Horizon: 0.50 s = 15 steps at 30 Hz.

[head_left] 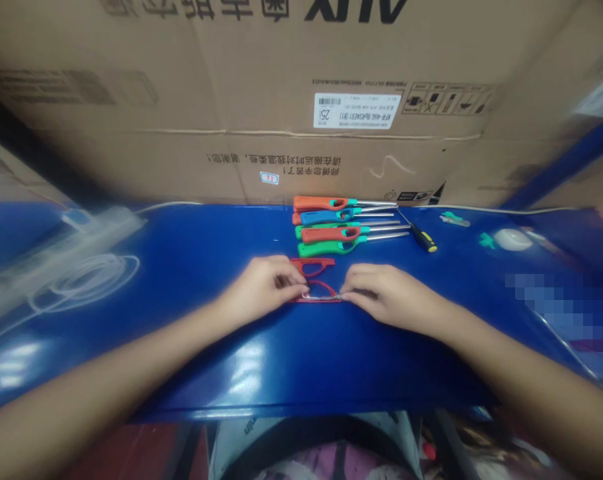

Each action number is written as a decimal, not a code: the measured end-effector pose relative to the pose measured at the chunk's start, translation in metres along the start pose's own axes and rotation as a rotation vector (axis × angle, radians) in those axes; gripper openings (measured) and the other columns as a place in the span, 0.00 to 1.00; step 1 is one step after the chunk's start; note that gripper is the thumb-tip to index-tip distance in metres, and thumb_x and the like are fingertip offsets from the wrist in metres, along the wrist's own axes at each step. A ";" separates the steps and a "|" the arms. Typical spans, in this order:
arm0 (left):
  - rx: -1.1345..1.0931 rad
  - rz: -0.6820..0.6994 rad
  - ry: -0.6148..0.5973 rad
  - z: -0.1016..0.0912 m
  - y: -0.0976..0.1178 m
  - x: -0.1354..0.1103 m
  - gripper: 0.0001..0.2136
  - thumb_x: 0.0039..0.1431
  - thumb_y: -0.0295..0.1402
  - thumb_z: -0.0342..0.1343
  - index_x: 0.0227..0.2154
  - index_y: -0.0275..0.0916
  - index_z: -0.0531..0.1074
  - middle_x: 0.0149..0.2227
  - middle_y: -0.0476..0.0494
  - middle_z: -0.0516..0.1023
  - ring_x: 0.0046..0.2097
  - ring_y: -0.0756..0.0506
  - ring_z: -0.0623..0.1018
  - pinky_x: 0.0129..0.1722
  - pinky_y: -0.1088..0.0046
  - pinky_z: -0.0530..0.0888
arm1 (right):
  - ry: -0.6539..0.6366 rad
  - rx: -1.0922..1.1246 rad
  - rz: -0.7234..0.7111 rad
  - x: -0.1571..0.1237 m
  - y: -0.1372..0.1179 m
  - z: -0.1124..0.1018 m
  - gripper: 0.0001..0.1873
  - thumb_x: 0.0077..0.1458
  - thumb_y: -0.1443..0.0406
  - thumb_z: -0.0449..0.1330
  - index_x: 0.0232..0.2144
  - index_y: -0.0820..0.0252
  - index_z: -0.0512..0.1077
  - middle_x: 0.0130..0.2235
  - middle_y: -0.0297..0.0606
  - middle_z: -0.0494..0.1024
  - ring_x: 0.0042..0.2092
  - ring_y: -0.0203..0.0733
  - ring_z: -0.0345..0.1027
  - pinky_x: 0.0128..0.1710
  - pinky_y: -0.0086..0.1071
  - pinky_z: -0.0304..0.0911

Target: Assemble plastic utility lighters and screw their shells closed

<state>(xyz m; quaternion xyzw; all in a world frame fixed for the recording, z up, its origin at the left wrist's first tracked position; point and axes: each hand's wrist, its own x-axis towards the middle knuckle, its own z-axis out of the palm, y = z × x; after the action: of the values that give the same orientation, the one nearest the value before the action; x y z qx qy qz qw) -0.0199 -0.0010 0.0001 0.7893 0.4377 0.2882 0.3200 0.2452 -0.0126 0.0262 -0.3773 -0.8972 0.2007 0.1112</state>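
On the blue table [221, 247] lie two red plastic lighter-handle shells [317, 279], one behind the other. My left hand [262, 288] pinches the near shell at its left end, fingers closed. My right hand [381, 293] pinches its right end, where a thin metal part shows between the fingers. Just behind them lies a stack of several finished long-nosed lighters [341, 225] in orange, blue and green with metal tubes pointing right.
A yellow-and-black screwdriver [421, 239] lies right of the lighters. Small teal parts [454, 219] and a white object [511, 239] sit at the right. Coiled clear tubing [89, 280] and a white power strip [99, 223] are at the left. A big cardboard box [291, 87] walls the back.
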 end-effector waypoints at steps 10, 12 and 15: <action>-0.014 0.018 0.005 0.003 0.001 0.000 0.06 0.56 0.35 0.66 0.31 0.37 0.81 0.32 0.45 0.80 0.29 0.51 0.77 0.28 0.78 0.73 | 0.063 0.116 0.095 0.006 0.007 0.007 0.04 0.61 0.68 0.61 0.32 0.59 0.75 0.36 0.37 0.78 0.38 0.39 0.70 0.39 0.32 0.63; -0.003 0.017 0.009 0.003 0.002 0.000 0.06 0.56 0.34 0.66 0.31 0.37 0.81 0.32 0.45 0.80 0.29 0.51 0.77 0.28 0.78 0.73 | 0.062 0.123 0.066 0.005 0.005 0.005 0.04 0.61 0.68 0.61 0.34 0.59 0.76 0.37 0.37 0.78 0.38 0.39 0.70 0.39 0.32 0.63; 0.002 0.012 0.011 0.003 0.003 0.001 0.05 0.56 0.34 0.66 0.31 0.37 0.81 0.32 0.45 0.79 0.28 0.52 0.77 0.28 0.78 0.73 | 0.058 0.124 0.039 0.003 0.002 0.002 0.04 0.61 0.67 0.61 0.37 0.60 0.76 0.38 0.38 0.77 0.35 0.37 0.68 0.37 0.31 0.63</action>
<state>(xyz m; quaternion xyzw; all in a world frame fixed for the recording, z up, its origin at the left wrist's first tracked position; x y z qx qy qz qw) -0.0158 -0.0025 0.0004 0.7905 0.4350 0.2943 0.3151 0.2440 -0.0094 0.0238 -0.3929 -0.8719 0.2469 0.1562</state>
